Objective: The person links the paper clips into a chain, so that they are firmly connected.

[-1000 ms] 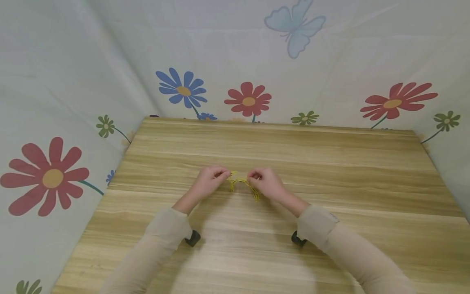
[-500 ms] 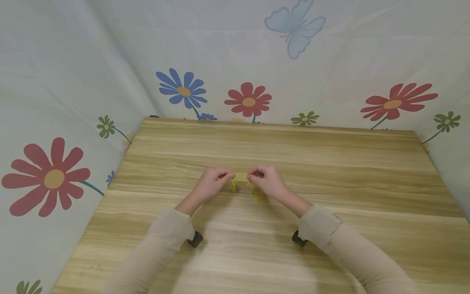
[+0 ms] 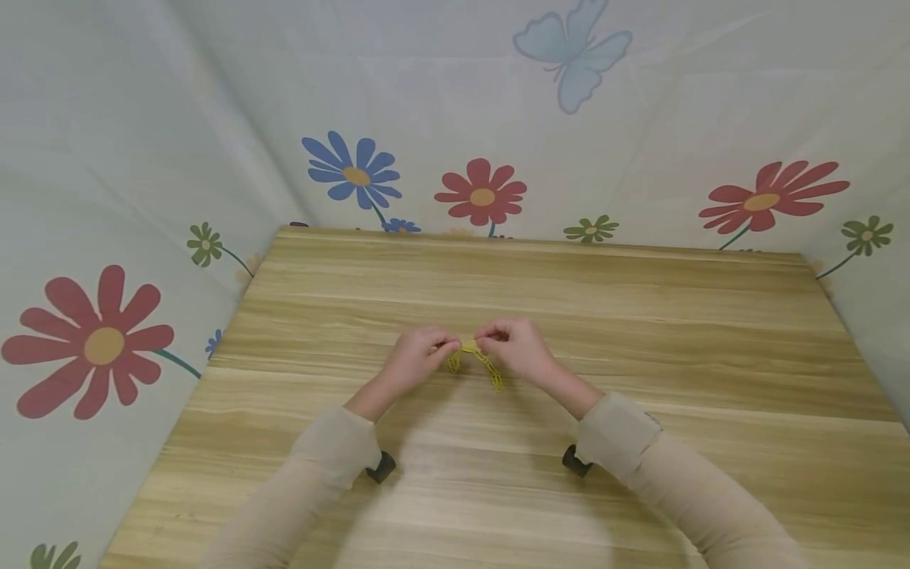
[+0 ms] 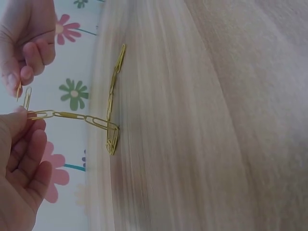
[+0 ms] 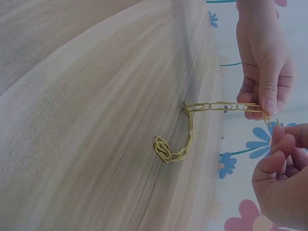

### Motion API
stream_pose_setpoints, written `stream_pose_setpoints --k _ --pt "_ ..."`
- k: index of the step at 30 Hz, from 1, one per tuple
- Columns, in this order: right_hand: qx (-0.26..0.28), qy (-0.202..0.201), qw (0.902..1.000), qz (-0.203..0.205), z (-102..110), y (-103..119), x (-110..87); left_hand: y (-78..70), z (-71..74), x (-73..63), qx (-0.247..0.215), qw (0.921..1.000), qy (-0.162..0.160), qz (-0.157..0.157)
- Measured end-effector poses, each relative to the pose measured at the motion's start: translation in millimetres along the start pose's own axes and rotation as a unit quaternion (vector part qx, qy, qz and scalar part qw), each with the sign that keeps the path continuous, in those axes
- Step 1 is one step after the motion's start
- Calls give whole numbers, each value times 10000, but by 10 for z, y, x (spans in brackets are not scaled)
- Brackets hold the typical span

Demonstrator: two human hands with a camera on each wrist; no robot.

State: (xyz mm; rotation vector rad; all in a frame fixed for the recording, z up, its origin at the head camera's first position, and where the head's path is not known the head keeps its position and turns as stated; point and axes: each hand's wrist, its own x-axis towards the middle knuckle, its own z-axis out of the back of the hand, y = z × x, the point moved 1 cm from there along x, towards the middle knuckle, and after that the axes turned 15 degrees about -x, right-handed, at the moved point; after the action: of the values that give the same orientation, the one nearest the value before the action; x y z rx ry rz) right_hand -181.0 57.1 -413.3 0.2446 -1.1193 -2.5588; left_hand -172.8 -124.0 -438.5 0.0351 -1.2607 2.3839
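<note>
In the head view my left hand (image 3: 418,357) and right hand (image 3: 520,352) face each other, fingertips close together. The left thumb and fingers pinch the end of a chain of yellow paper clips (image 4: 70,115). From there the chain runs down to the wooden table (image 3: 640,332), where its far part lies bent, with several clips bunched at the end in the right wrist view. My right fingertips pinch a single paper clip (image 4: 19,90), mostly covered by the fingers. It is beside the chain's end clip (image 4: 27,97), which sticks out past the left thumb.
A white cloth (image 3: 398,71) printed with flowers and a butterfly hangs behind the table and along its left side. Dark wrist devices (image 3: 577,461) stick out below both sleeves.
My left hand has moved slightly right with the chain's end, narrowing the gap to the right hand. The right hand has barely shifted, and the chain's far part lies nearly as before.
</note>
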Motion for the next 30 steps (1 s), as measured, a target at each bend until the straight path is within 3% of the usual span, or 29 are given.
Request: stream_pose_setpoints --k 5,13,25,30 --pt "137 100 9999 -16 -13 -18 10 -2 -24 -8 223 9996 -30 -195" --pt "394 321 9986 -151 -26 -23 24 3 -71 -10 597 9944 -258 -838" --pt "779 487 9950 -397 -27 -9 28 -13 -90 -25 1116 9758 -518 -1805" --pt "896 516 9931 -549 -18 -10 19 -33 -90 -27 1231 9696 -646 -2011"
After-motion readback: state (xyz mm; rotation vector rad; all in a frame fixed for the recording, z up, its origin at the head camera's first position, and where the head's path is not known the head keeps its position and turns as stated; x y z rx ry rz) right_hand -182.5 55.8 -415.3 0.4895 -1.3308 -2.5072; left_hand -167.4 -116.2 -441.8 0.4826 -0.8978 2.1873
